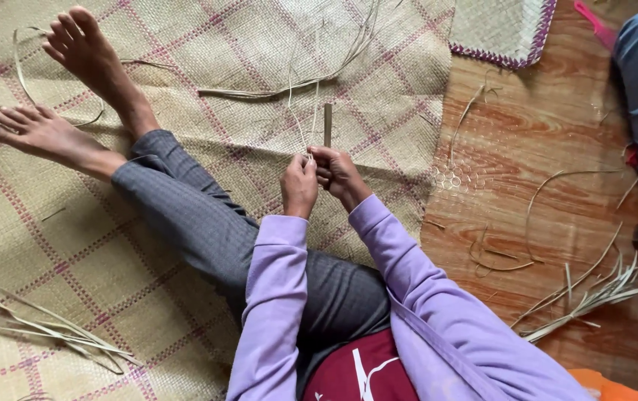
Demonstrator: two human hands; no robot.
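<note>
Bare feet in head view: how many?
2. One foot at top left, toes up-left, on the woven mat. The other foot lies below it at the left edge, toes pointing left. Both in full view; none seem hidden.

Wooden floor [556, 148] carried a checked woven mat [185, 59], a purple-edged mat [497, 30], and loose dried strips [586, 297].

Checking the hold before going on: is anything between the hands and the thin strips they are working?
Nothing visible is. The left hand and right hand both close directly on the thin pale strips, pinched together where the hands meet. The right hand also holds a short dark stick upright beside the strips.
</note>
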